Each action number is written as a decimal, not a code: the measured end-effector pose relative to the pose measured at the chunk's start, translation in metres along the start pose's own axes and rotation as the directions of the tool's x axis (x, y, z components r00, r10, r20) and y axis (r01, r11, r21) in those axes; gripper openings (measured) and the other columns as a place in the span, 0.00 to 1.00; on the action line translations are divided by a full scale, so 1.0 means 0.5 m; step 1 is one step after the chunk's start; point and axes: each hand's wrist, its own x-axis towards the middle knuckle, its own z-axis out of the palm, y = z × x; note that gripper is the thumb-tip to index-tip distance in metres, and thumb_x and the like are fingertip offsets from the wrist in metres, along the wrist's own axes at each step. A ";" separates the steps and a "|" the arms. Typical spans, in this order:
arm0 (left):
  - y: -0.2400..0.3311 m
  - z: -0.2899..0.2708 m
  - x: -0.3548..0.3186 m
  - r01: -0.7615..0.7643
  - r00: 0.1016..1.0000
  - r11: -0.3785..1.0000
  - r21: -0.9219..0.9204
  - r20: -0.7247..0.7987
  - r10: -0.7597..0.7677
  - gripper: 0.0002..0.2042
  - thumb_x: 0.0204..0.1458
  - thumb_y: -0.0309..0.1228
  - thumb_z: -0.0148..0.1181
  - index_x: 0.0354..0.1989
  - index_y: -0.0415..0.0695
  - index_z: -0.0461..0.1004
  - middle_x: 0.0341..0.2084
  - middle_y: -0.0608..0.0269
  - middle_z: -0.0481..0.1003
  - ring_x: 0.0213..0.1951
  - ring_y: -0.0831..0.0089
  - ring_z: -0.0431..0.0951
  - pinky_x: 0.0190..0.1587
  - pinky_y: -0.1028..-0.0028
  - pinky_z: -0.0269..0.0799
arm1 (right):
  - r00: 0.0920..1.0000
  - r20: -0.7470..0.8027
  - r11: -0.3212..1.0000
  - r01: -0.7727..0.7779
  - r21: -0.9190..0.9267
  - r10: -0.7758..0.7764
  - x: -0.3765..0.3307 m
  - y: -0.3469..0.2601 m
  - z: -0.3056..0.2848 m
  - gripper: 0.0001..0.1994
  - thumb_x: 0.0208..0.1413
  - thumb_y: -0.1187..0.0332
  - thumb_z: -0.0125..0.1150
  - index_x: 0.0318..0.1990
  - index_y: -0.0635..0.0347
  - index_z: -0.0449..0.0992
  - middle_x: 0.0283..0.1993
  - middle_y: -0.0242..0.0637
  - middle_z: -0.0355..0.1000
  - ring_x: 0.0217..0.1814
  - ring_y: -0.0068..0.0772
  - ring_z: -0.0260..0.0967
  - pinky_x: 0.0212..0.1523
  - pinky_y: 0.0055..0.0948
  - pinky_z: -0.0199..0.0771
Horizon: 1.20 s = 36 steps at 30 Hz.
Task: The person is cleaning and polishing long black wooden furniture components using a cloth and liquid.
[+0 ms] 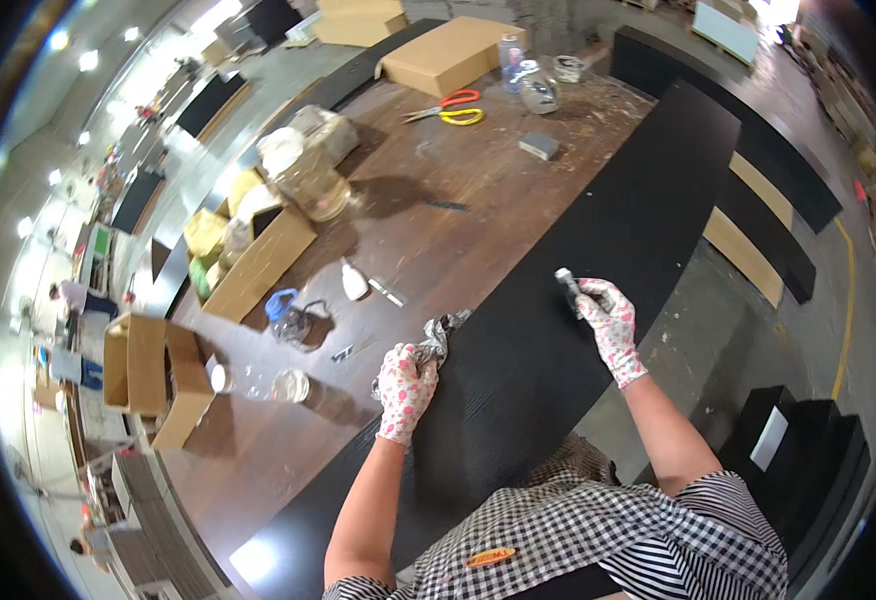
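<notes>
A long black board (518, 330) lies slanting across the table in front of me. My left hand (406, 392), in a white glove with pink spots, is closed on a crumpled grey-and-white rag (440, 340) at the board's far edge. Above the board, my right hand (610, 325), gloved alike, grips a small dark tube with a pale tip (565, 283); its exact kind is unclear. Just beyond the rag, a white squeeze bottle (355, 281) and a thin pen-like stick (387, 291) lie on the brown tabletop (438, 245).
Scissors (448, 112), a grey block (539, 146) and clear jars (538, 88) stand or lie at the far side. To the left are a blue-topped bottle (286, 315), a large jug (308, 180) and cardboard boxes (148, 375). More black boards (773, 235) are at the right.
</notes>
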 end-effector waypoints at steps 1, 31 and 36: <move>0.012 0.018 0.021 -0.055 0.998 0.998 -0.035 -0.017 0.055 0.08 0.45 0.32 0.61 0.32 0.42 0.73 0.30 0.52 0.73 0.38 0.52 0.72 0.41 0.57 0.68 | 0.999 0.028 0.999 0.029 0.034 -0.030 0.007 -0.001 0.011 0.10 0.55 0.79 0.60 0.45 0.64 0.75 0.44 0.32 0.74 0.37 0.19 0.70 0.39 0.21 0.73; 0.531 0.430 0.512 -0.043 0.995 0.996 0.076 -0.083 0.049 0.11 0.46 0.35 0.61 0.33 0.41 0.73 0.31 0.50 0.73 0.38 0.50 0.73 0.41 0.58 0.69 | 0.998 0.058 0.998 0.028 -0.064 -0.025 0.511 -0.098 -0.489 0.10 0.54 0.79 0.61 0.44 0.62 0.76 0.40 0.28 0.74 0.35 0.15 0.68 0.38 0.19 0.72; 0.606 0.501 0.607 -0.112 0.991 0.993 0.029 -0.076 0.114 0.11 0.46 0.34 0.61 0.33 0.40 0.72 0.31 0.49 0.73 0.38 0.49 0.73 0.41 0.57 0.68 | 0.986 0.147 0.997 -0.070 -0.036 0.075 0.530 -0.120 -0.489 0.10 0.53 0.80 0.61 0.44 0.64 0.76 0.43 0.31 0.74 0.38 0.18 0.70 0.39 0.21 0.74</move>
